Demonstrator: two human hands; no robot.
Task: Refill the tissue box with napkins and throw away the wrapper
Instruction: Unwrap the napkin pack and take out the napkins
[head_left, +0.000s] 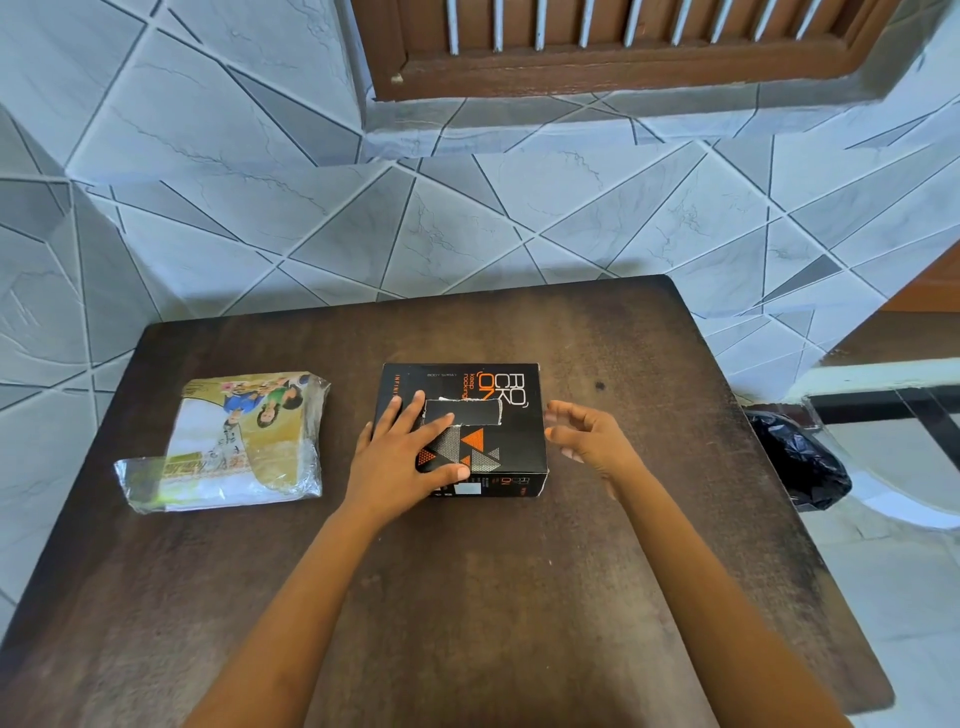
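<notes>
Resting flat: left hand (402, 457) on black tissue box (511, 447)

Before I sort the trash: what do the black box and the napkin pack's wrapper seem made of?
Black box: likely printed cardboard, matte, with a rough-cut slot edge. Napkin pack's wrapper: apparently thin clear plastic film, glossy and crinkled, with printed pictures.

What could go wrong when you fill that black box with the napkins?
The slot in the black box looks narrow, so napkins pushed through it might crumple or tear. The left hand lies flat on the box while the right hand hovers beside it, so the box could slide on the table. The napkin pack is still wrapped; ripping it open could scatter napkins.
</notes>
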